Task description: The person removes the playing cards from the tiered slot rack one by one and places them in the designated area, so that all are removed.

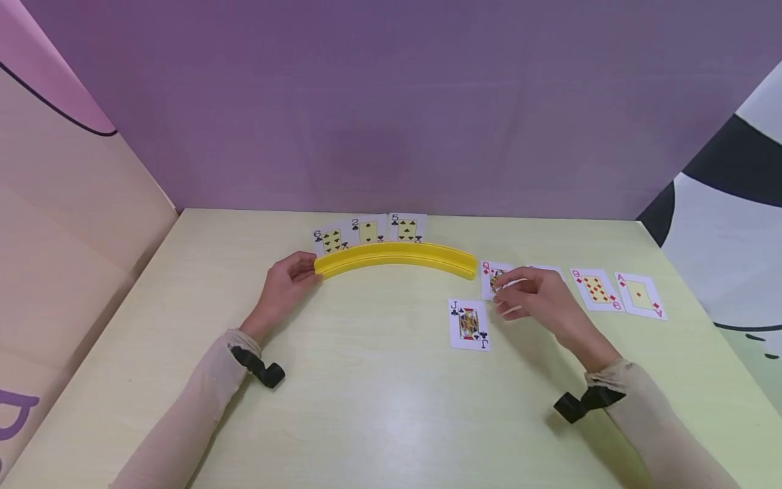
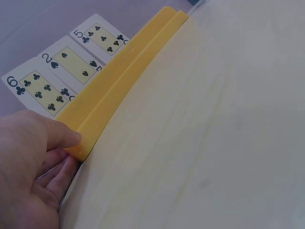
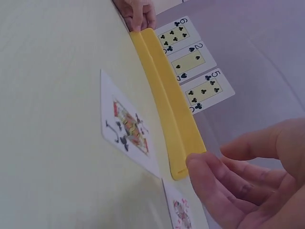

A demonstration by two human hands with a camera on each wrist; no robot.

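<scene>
Curving across the desk [image 1: 379, 380], a yellow card rack [image 1: 396, 257] standing the six of clubs [image 1: 330, 239], two of spades [image 1: 368, 231] and five of clubs [image 1: 407, 228] upright; lying face up just beside its right end, the queen of diamonds [image 1: 491, 277], the jack of clubs [image 1: 468, 324] nearer.

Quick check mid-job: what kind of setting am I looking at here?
Probably a staged tabletop recording booth, not a home: a pale green table boxed in by purple backdrop panels, with playing cards standing in a curved yellow card holder.

A pale yellow-green table [image 1: 379, 407] stands against a purple back wall [image 1: 391, 102], patterned panels either side.
</scene>
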